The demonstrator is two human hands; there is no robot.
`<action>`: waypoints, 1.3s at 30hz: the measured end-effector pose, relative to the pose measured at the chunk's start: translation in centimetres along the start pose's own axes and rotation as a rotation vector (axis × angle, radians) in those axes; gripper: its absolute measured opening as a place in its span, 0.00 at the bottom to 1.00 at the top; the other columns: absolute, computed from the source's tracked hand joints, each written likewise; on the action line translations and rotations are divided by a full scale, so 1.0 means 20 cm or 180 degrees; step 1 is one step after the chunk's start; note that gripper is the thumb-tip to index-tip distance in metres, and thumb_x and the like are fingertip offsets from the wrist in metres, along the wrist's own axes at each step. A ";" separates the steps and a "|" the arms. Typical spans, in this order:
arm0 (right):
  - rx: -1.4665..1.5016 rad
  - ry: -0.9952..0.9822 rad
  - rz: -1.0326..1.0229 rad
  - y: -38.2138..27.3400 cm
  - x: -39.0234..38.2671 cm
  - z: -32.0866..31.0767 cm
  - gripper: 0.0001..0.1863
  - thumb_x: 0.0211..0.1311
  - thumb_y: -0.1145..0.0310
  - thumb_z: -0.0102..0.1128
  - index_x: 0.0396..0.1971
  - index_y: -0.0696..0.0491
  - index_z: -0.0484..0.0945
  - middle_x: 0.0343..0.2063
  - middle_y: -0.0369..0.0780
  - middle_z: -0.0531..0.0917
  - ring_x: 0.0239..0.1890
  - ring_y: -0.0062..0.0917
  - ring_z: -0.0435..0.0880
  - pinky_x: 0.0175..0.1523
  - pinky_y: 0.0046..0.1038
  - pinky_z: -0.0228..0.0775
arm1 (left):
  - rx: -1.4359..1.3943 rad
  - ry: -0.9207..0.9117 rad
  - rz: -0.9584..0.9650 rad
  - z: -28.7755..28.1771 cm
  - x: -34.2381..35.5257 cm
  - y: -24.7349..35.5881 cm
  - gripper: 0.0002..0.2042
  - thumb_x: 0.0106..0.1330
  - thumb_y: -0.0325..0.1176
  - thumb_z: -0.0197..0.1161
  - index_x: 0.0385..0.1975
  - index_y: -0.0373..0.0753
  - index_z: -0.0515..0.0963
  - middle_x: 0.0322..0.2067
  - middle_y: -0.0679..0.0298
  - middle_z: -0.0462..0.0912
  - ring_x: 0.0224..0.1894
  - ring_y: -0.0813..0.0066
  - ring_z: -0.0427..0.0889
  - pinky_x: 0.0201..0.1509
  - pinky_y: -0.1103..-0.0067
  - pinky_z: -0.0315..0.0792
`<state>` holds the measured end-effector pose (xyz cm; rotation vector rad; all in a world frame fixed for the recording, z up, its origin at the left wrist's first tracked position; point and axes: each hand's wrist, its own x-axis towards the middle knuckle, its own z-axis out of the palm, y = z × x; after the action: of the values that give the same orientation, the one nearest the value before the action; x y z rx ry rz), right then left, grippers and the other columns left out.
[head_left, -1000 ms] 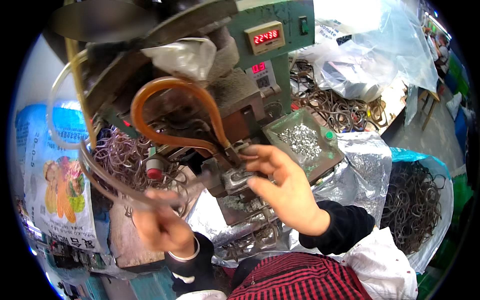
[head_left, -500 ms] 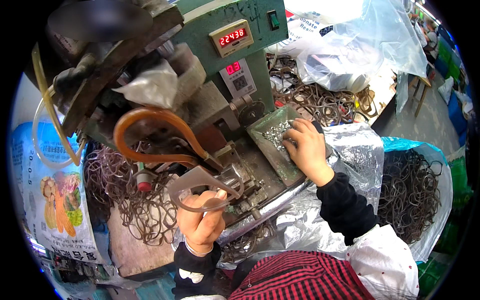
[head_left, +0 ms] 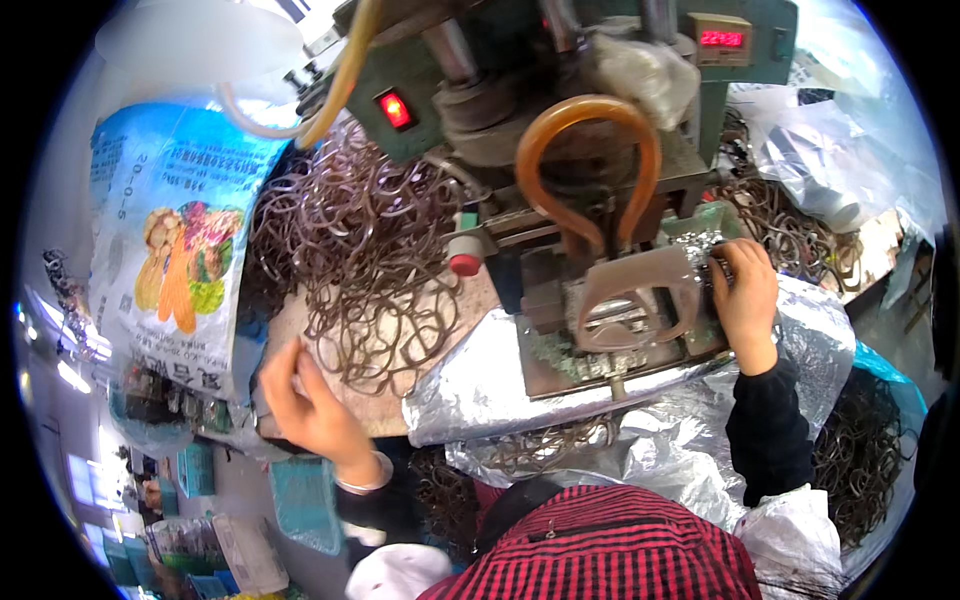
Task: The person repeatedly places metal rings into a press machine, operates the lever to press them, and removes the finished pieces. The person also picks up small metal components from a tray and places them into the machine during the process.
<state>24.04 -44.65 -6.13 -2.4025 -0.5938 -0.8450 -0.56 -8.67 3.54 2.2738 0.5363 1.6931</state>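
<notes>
Nearest us, a checked apron (head_left: 610, 550) spreads. Beyond it, we see the left hand (head_left: 318, 412), thumb and fingers spread, near a pinkish board (head_left: 385, 414). Between the 2 hands, a translucent brown loop (head_left: 640, 275) sits at the press's metal fixture (head_left: 540, 303). The right hand (head_left: 748, 300) curls at a tray (head_left: 722, 213) of silvery bits; we cannot tell whether it pinches any. Farther off, we see heaped loops (head_left: 360, 200) beside a printed sack (head_left: 180, 160).

We are holding our right hand (head_left: 746, 303) at the tray (head_left: 722, 213) of metal bits (head_left: 697, 243); our left hand (head_left: 318, 412) is hovering, unclenched, near brown loops (head_left: 355, 230) on the bench (head_left: 372, 412).
</notes>
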 end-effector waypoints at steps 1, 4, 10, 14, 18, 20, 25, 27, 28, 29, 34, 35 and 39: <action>0.0104 0.0046 -0.0021 0.02 0.01 0.00 0.06 0.51 0.76 0.64 0.30 0.56 0.81 0.33 0.44 0.84 0.41 0.41 0.82 0.44 0.38 0.74 | 0.0260 -0.0385 0.0469 0.03 0.07 -0.09 0.09 0.64 0.20 0.61 0.42 0.34 0.81 0.39 0.58 0.81 0.42 0.61 0.78 0.48 0.72 0.71; 0.0349 0.0227 0.0016 -0.01 0.05 0.01 0.06 0.51 0.76 0.64 0.31 0.55 0.83 0.31 0.43 0.84 0.39 0.40 0.82 0.42 0.37 0.74 | 0.1151 -0.1870 0.1667 0.14 0.18 -0.34 0.14 0.48 0.19 0.62 0.33 0.43 0.85 0.36 0.62 0.79 0.40 0.59 0.75 0.44 0.68 0.69; 0.0675 0.0331 0.0248 -0.03 -0.02 -0.13 0.08 0.48 0.79 0.67 0.30 0.55 0.81 0.27 0.41 0.81 0.35 0.39 0.79 0.40 0.36 0.71 | 0.1401 -0.3358 0.1807 0.23 -0.02 -0.89 0.04 0.48 0.28 0.67 0.24 0.39 0.83 0.34 0.60 0.76 0.41 0.55 0.76 0.42 0.66 0.72; 0.0574 0.0415 0.0807 0.04 -0.23 -0.34 0.09 0.49 0.82 0.64 0.32 0.57 0.81 0.28 0.42 0.80 0.32 0.35 0.79 0.38 0.32 0.69 | 0.0264 -0.3034 0.0036 0.20 -0.03 -0.68 0.06 0.54 0.24 0.68 0.31 0.34 0.81 0.34 0.57 0.80 0.36 0.64 0.81 0.41 0.73 0.74; 0.1373 0.0250 0.1438 0.00 -0.29 -0.39 0.09 0.52 0.82 0.63 0.34 0.57 0.83 0.30 0.41 0.83 0.34 0.31 0.81 0.41 0.28 0.71 | -0.1092 -0.2075 -0.1137 0.21 -0.09 -0.53 0.09 0.66 0.25 0.63 0.45 0.33 0.80 0.33 0.68 0.81 0.33 0.83 0.76 0.37 0.84 0.71; 0.1609 -0.0069 0.0721 -0.17 -0.14 -0.41 0.08 0.51 0.81 0.64 0.33 0.57 0.84 0.30 0.42 0.85 0.35 0.32 0.83 0.43 0.30 0.72 | -0.1239 -0.1758 -0.1473 0.24 -0.07 -0.37 0.12 0.68 0.26 0.61 0.50 0.34 0.79 0.34 0.70 0.81 0.33 0.85 0.75 0.36 0.86 0.70; 0.2425 0.0124 -0.0107 -0.44 0.16 -0.16 0.08 0.50 0.79 0.66 0.33 0.56 0.84 0.28 0.43 0.83 0.34 0.37 0.82 0.40 0.33 0.74 | -0.1819 -0.1134 -0.1696 0.47 -0.20 -0.08 0.14 0.72 0.28 0.58 0.55 0.33 0.78 0.30 0.71 0.79 0.27 0.88 0.71 0.29 0.89 0.63; 0.2795 0.0099 0.0364 -0.50 0.14 -0.13 0.08 0.50 0.78 0.66 0.33 0.57 0.83 0.32 0.43 0.84 0.36 0.36 0.83 0.42 0.32 0.75 | -0.1930 -0.0997 -0.1953 0.48 -0.28 0.02 0.13 0.72 0.27 0.58 0.53 0.30 0.77 0.28 0.68 0.80 0.25 0.87 0.72 0.27 0.88 0.65; 0.3045 0.0029 0.0601 -0.54 0.10 -0.12 0.08 0.50 0.78 0.67 0.33 0.57 0.83 0.33 0.42 0.84 0.37 0.36 0.83 0.43 0.32 0.75 | -0.2013 -0.0856 -0.1975 0.45 -0.36 0.02 0.12 0.72 0.25 0.56 0.52 0.29 0.76 0.28 0.67 0.80 0.25 0.85 0.73 0.27 0.87 0.67; 0.3171 -0.0003 0.0833 -0.57 0.08 -0.12 0.09 0.50 0.77 0.67 0.34 0.57 0.82 0.33 0.42 0.84 0.37 0.33 0.84 0.44 0.30 0.75 | -0.2040 -0.0791 -0.1951 0.45 -0.40 0.02 0.12 0.72 0.24 0.56 0.52 0.29 0.76 0.28 0.66 0.80 0.25 0.85 0.74 0.27 0.87 0.67; 0.4034 -0.0463 0.1379 -0.59 0.11 -0.15 0.18 0.57 0.79 0.64 0.49 0.62 0.75 0.37 0.38 0.83 0.41 0.19 0.82 0.50 0.22 0.73 | -0.1472 -0.0413 -0.1156 0.46 -0.33 0.14 0.13 0.72 0.24 0.55 0.53 0.29 0.76 0.30 0.64 0.81 0.27 0.83 0.75 0.28 0.86 0.69; 0.4023 -0.0494 0.1380 -0.59 0.11 -0.16 0.20 0.57 0.80 0.64 0.50 0.62 0.73 0.38 0.38 0.83 0.42 0.18 0.81 0.51 0.21 0.73 | -0.1834 -0.0336 -0.0758 0.44 -0.27 0.16 0.13 0.72 0.23 0.55 0.54 0.29 0.76 0.32 0.62 0.82 0.28 0.81 0.76 0.30 0.87 0.70; 0.4540 -0.0851 0.1666 -0.63 0.14 -0.18 0.22 0.57 0.81 0.63 0.53 0.61 0.72 0.38 0.38 0.83 0.44 0.17 0.81 0.54 0.21 0.71 | -0.2332 -0.0116 0.0128 0.39 -0.01 0.47 0.14 0.72 0.21 0.53 0.54 0.28 0.76 0.34 0.58 0.83 0.29 0.75 0.78 0.32 0.82 0.72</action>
<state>17.43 -36.47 2.26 -1.1940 -0.3851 0.1846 8.09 -17.00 5.09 1.7725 -0.1372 1.5186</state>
